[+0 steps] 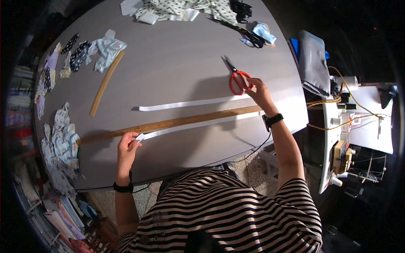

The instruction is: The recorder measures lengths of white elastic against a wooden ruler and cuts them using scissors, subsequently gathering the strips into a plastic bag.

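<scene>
Between the fingers of my left hand (127, 147) is the left end of a white elastic or fabric strip (190, 125), which runs to the right along the near side of a long wooden ruler (186, 120). My right hand (261, 95) has its fingers at the red handle of a pair of scissors (239, 83); the blades point away and their tips look slightly apart. A second white strip (190, 103) lies beyond the ruler, its right end passing by my right hand.
A curved wooden ruler (106, 83) lies at the left, near fabric scraps (107, 47). Black shears (250, 37) and dotted fabric (174, 8) are at the far side. More printed fabric (65, 142) lies at the left edge. A sewing machine table (329, 126) with thread spools stands at the right.
</scene>
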Tool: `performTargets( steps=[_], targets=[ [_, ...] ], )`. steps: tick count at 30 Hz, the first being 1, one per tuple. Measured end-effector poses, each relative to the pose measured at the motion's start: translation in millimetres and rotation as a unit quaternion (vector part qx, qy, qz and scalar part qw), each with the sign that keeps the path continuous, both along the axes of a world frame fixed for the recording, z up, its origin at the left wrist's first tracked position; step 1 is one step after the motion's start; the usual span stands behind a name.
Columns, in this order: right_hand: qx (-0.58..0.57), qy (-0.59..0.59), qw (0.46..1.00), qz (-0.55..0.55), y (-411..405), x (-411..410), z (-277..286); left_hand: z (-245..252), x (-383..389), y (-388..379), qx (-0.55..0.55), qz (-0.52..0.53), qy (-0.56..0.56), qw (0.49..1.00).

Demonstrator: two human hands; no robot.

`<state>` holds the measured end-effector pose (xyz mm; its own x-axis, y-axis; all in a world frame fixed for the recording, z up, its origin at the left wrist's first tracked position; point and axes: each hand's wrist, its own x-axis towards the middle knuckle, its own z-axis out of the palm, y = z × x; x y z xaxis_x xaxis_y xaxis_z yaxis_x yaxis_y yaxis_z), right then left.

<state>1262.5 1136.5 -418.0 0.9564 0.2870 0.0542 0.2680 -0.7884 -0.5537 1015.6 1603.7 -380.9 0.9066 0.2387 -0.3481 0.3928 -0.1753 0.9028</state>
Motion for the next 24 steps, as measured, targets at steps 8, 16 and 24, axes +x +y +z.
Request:
performTargets(
  steps=[8, 16, 24],
  targets=[
    [-0.040, 0.100, 0.923, -0.370, -34, -109, -25, -17, -12, 5, 0.003, -0.006, 0.006, 1.000],
    [0.028, 0.023, 0.917, -0.396, -36, -107, -32, -28, -16, 31, -0.003, -0.004, 0.009, 1.000],
    [0.034, -0.013, 0.912, -0.408, -65, -79, -50, -36, -21, 43, 0.060, 0.046, 0.019, 0.997]
  ],
)
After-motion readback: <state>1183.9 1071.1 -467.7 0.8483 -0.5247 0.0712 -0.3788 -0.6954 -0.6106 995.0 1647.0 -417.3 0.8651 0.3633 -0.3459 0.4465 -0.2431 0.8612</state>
